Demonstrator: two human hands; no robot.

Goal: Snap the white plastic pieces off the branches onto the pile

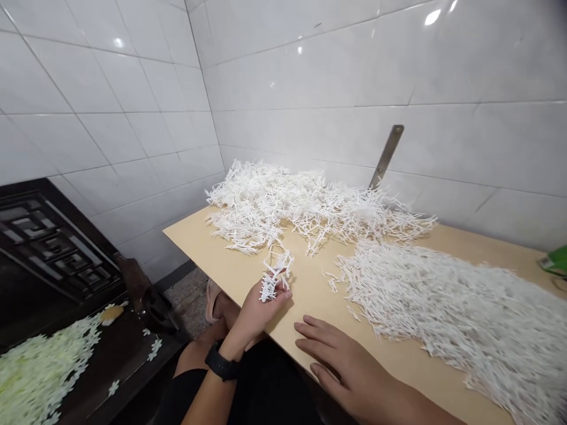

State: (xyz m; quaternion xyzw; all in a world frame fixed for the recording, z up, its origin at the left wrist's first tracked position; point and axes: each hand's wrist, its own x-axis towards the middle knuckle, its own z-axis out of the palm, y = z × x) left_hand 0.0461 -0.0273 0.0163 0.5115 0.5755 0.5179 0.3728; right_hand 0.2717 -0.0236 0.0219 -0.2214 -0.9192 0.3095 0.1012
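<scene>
My left hand (261, 310), with a black watch on its wrist, is closed round a white branched plastic sprig (275, 277) above the table's near edge. The strands of the sprig stick up past my fingers toward the tangled pile of white sprigs (283, 198) at the back. To the right, my right hand (339, 360) hovers over or rests on the tan tabletop (319, 295), palm down. Its fingers are stretched out and hold nothing. Beyond it spreads a large heap of short white pieces (456, 307), with a few lying loose at its left end.
White tiled walls meet behind the table, and a metal bracket (386, 156) leans at the back. A green object (556, 261) lies at the far right. Left, a dark carved wooden chair (62, 248) bears pale green-white flower pieces (48, 363).
</scene>
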